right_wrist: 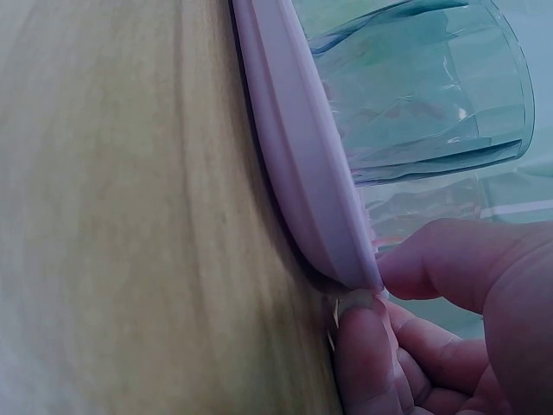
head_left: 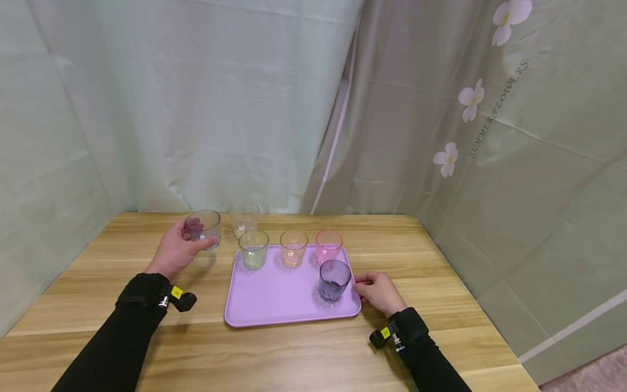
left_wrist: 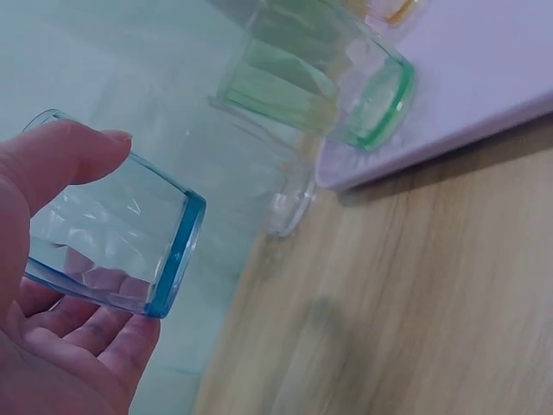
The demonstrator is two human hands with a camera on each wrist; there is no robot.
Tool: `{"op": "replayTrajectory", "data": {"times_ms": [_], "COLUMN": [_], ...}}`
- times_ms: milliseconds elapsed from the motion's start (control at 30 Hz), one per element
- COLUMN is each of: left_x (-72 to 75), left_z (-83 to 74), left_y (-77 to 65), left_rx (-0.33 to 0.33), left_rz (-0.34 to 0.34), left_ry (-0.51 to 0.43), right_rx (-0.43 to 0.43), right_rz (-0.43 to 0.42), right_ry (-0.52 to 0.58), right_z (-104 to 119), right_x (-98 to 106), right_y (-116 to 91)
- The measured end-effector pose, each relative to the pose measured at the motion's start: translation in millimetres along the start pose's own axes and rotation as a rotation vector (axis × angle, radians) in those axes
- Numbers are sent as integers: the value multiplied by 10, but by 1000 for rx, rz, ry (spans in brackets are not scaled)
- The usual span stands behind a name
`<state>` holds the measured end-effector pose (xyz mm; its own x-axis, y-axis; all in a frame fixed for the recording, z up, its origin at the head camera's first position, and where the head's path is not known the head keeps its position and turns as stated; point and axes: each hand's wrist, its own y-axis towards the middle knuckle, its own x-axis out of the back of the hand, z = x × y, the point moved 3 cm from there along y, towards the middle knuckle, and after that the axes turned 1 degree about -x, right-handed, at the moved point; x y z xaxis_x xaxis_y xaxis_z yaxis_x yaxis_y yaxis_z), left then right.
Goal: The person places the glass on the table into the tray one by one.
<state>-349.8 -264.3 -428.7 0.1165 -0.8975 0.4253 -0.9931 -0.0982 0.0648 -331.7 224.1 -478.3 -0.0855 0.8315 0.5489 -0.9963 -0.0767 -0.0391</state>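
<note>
So four glasses are on the purple tray (head_left: 274,305) and two are off it, which looks to me like most of a set sorted with a couple left to deal with, though I can't tell from this moment whether the glass in the left hand is coming or going. On the tray there's a green glass (head_left: 253,251) at the far left corner, an orange glass (head_left: 294,250) midway along the far edge, a pink glass (head_left: 328,247) at the far right corner and a dark glass (head_left: 334,280) by the right edge, with the left and near parts bare. A clear glass (head_left: 245,220) stands on the counter (head_left: 294,354) just behind the tray's far left corner. The left hand (head_left: 175,251) has the faintly blue glass (head_left: 210,226) up off the counter, left of the tray, thumb on one side and fingers on the other, spread about as wide as the glass. Right hand (head_left: 379,291) has its fingers nearly closed, pinching the rim at the tray's right edge. The held glass is see-through with a bluer, thick-looking base, roughly upright, and I can't see anything in it
</note>
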Motion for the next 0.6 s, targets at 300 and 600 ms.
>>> {"op": "replayTrajectory", "data": {"times_ms": [300, 600], "left_x": [19, 29], "left_z": [-146, -246], "left_y": [-41, -74], "left_rx": [-29, -57], "left_rz": [34, 68], "left_ry": [2, 10], "right_rx": [1, -14], "right_rz": [5, 12], "right_ry": [6, 4], "right_z": [1, 16], "right_x": [5, 9], "right_y": [2, 3]}}
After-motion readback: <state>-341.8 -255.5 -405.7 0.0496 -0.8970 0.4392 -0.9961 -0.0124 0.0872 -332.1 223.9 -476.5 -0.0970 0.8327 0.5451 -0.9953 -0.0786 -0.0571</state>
